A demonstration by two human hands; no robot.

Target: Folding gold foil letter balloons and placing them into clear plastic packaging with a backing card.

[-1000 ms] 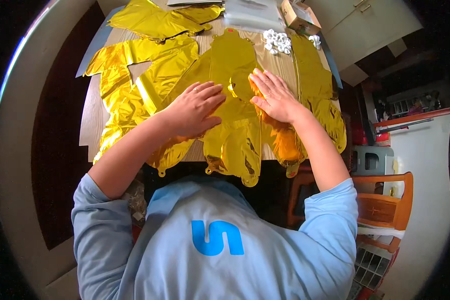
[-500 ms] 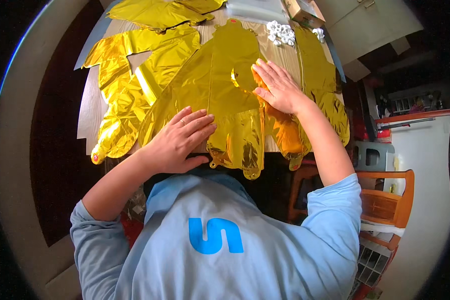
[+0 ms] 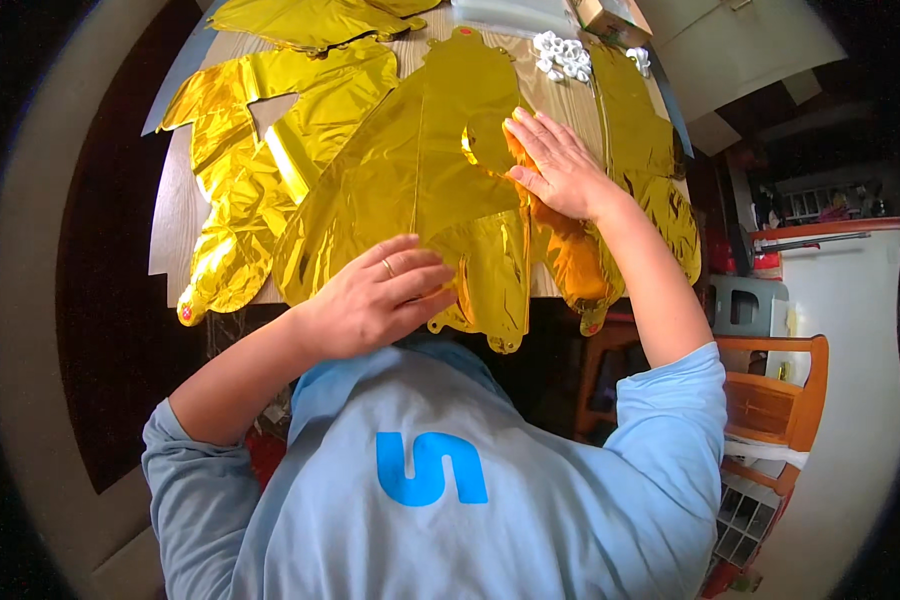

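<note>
Several flat gold foil balloons lie on a wooden table [image 3: 170,220]. The middle gold balloon [image 3: 420,170] stretches from the far side to the near edge and hangs over it. My right hand [image 3: 560,165] rests flat on it, fingers spread, pressing its right part. My left hand [image 3: 380,295] lies palm down at the near table edge on the lower part of the same balloon, with a ring on one finger. Another gold balloon [image 3: 260,180] lies to the left, and a third gold balloon [image 3: 640,140] to the right.
A cluster of small white pieces [image 3: 562,55] and a cardboard box [image 3: 615,15] sit at the table's far side. An orange wooden chair [image 3: 770,400] stands to the right, near a white cabinet [image 3: 850,330]. More gold foil [image 3: 310,20] lies at the far left.
My left hand slid from the balloon's middle toward me to the near table edge. My right hand stayed pressed on the balloon's right part.
</note>
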